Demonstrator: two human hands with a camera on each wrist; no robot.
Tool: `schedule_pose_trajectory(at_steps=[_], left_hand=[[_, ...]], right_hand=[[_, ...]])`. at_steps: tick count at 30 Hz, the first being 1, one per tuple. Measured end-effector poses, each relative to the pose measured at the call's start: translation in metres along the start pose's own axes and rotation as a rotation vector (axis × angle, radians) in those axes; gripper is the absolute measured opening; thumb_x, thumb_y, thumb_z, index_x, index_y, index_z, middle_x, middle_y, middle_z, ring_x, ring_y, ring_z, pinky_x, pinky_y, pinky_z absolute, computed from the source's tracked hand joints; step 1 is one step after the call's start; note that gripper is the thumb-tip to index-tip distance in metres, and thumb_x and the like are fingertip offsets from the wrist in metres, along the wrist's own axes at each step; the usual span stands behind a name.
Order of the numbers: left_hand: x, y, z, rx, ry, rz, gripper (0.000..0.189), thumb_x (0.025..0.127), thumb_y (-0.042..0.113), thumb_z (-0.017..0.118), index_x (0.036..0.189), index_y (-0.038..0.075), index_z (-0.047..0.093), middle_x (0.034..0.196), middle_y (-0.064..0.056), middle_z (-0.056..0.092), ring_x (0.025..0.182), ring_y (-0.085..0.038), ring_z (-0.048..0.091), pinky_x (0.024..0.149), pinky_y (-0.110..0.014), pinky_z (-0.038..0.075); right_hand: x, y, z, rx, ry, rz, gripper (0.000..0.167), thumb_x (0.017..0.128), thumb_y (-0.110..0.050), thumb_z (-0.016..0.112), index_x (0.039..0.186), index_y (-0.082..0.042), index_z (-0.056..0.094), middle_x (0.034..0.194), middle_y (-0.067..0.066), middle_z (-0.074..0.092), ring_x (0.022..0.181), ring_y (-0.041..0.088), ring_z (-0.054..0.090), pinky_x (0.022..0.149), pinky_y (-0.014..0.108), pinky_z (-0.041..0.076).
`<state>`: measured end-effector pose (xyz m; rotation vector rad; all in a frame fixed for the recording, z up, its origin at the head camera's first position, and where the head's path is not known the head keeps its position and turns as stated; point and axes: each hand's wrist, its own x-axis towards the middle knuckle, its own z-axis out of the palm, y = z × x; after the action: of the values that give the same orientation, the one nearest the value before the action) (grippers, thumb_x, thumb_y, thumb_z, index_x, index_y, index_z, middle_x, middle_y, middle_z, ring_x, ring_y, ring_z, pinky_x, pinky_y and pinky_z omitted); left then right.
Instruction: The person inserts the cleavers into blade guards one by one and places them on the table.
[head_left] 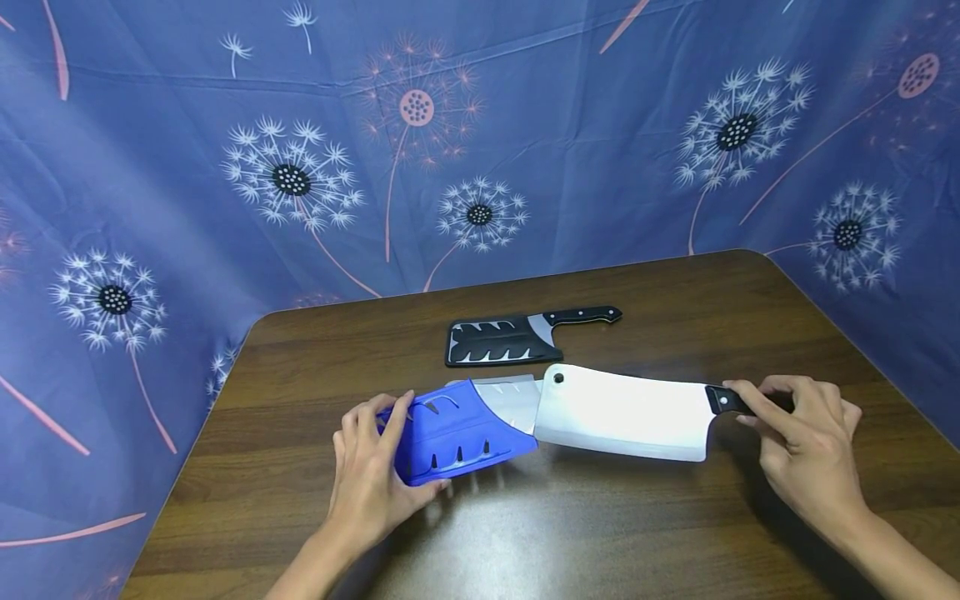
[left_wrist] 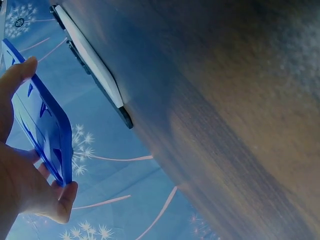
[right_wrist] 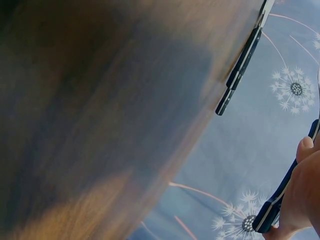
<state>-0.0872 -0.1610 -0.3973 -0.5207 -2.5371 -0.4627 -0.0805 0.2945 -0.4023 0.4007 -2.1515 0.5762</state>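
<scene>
My left hand [head_left: 371, 467] grips a blue blade sheath [head_left: 465, 442] by its left end, fingers on the upper edge and thumb below. My right hand [head_left: 813, 446] holds a large cleaver [head_left: 622, 414] by its black handle [right_wrist: 285, 187]. The cleaver's bright blade points left, outside the sheath, its tip close to the sheath's open right side; whether they touch I cannot tell. Behind the two lies a white sheath [head_left: 513, 400], mostly hidden in the head view; the left wrist view shows the white sheath [left_wrist: 95, 57] with a dark end.
Farther back on the brown wooden table [head_left: 360, 333] lies a smaller cleaver in a black sheath [head_left: 498, 342], its black handle [head_left: 583, 315] pointing right. A blue cloth [head_left: 585, 150] with a dandelion pattern hangs beyond the table's far edge and along its sides.
</scene>
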Motion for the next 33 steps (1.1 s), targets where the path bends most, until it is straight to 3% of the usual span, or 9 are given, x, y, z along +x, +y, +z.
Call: schedule_pose_trajectory(at_steps=[10,18,26,29,33], left_hand=[[0.001,0.0,0.0,0.013,-0.004,0.031,0.112,0.037,0.047,0.093,0.135,0.01,0.052,0.127,-0.017,0.046,0.112,-0.037,0.04,0.079,-0.044,0.031],[0.002,0.006,0.006,0.024,-0.008,0.108,0.112,0.038,0.049,0.092,0.135,0.01,0.053,0.122,-0.014,0.05,0.106,-0.036,0.044,0.077,-0.043,0.034],[0.001,-0.001,0.005,0.051,0.003,0.09,0.111,0.035,0.049,0.092,0.132,0.009,0.056,0.122,-0.014,0.05,0.106,-0.036,0.044,0.075,-0.043,0.033],[0.001,-0.003,0.004,0.058,0.001,0.099,0.112,0.036,0.048,0.092,0.133,0.009,0.055,0.123,-0.015,0.049,0.107,-0.037,0.043,0.076,-0.043,0.033],[0.001,-0.004,0.004,0.061,-0.021,0.111,0.113,0.039,0.048,0.092,0.137,0.009,0.051,0.126,-0.014,0.048,0.112,-0.038,0.042,0.078,-0.045,0.034]], right_hand=[[0.005,-0.006,-0.003,0.002,0.038,-0.056,0.048,0.101,-0.044,0.039,0.096,-0.007,0.071,0.089,0.023,0.055,0.083,0.042,0.039,0.085,0.034,0.011],[0.006,-0.012,-0.001,-0.003,0.011,-0.089,0.046,0.102,-0.043,0.039,0.101,-0.009,0.071,0.091,0.023,0.055,0.083,0.043,0.039,0.075,0.041,0.017],[0.005,-0.009,-0.002,-0.014,0.016,-0.114,0.042,0.101,-0.039,0.038,0.103,-0.011,0.07,0.091,0.022,0.056,0.084,0.044,0.041,0.077,0.043,0.018],[0.004,-0.008,-0.003,0.006,0.0,-0.122,0.032,0.094,-0.02,0.043,0.106,-0.011,0.071,0.092,0.022,0.056,0.085,0.045,0.04,0.077,0.045,0.018],[0.004,-0.008,-0.004,0.026,-0.019,-0.142,0.052,0.069,0.0,0.041,0.11,-0.011,0.07,0.093,0.023,0.055,0.086,0.047,0.04,0.077,0.052,0.019]])
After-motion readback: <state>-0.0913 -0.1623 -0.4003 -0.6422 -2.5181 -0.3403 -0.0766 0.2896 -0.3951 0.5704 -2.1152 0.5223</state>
